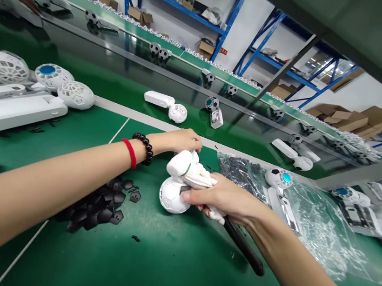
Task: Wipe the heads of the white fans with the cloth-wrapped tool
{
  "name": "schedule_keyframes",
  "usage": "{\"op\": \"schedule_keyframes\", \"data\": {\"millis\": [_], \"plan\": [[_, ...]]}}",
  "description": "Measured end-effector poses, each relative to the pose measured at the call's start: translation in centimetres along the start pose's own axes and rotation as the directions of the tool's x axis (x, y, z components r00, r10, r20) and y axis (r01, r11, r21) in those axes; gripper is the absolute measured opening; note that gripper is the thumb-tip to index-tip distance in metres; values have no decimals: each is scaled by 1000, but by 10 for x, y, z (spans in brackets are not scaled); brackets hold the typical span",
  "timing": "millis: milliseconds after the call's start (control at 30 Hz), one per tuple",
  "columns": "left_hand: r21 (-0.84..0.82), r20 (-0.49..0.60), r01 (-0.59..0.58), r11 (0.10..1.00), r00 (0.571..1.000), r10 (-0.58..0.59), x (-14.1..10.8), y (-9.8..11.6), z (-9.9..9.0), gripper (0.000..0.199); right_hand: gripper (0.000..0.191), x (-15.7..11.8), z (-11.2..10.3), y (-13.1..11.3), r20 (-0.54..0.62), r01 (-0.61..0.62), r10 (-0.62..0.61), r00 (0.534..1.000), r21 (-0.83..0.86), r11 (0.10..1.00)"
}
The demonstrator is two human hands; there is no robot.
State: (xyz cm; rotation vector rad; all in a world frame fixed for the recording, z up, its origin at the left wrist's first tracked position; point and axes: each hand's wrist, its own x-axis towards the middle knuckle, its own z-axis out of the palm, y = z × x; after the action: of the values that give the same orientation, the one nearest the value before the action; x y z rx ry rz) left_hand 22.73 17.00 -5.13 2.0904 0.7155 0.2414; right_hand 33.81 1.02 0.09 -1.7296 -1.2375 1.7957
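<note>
In the head view, I observe the right hand [226,195] wrapped round a white cloth bundle [197,177], black handle [245,249] partly hidden, thumb touching a white ball [172,199] on or just above the green worktop [146,271], while the left hand [182,140] curls, fingertips partly obscured, its hold impossible to tell.

No legible text in view. Only sign-like item: small red sign [223,51] on the white wall [239,40], just right of the blue shelving rack [177,5], beside its right-hand upright; marks on it too small and blurred to transcribe, can't tell wording or numbers. Cardboard box [206,50] left of that same rack upright: any print likewise too small to read.
</note>
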Motion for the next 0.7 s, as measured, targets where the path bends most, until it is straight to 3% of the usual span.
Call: {"op": "schedule_keyframes", "data": {"millis": [167,367,567,700], "plan": [[-13,0,-25,1000,1000,25,3,-4,1,24,39,4,-5,0,38,57,-55,998,-51,997],[-47,-22,-11,999,1000,10,8,-8,3,23,33,4,-3,10,-49,50,-49,998,20,999],[-52,4,-65,997,998,65,-5,-1,0,23,30,1,-4,-4,-55,235,-261,964,-287,928],[-19,-5,-84,996,996,84,-5,-2,0,22,17,-5,-4,-15,4,284,-306,952,-386,878]]}}
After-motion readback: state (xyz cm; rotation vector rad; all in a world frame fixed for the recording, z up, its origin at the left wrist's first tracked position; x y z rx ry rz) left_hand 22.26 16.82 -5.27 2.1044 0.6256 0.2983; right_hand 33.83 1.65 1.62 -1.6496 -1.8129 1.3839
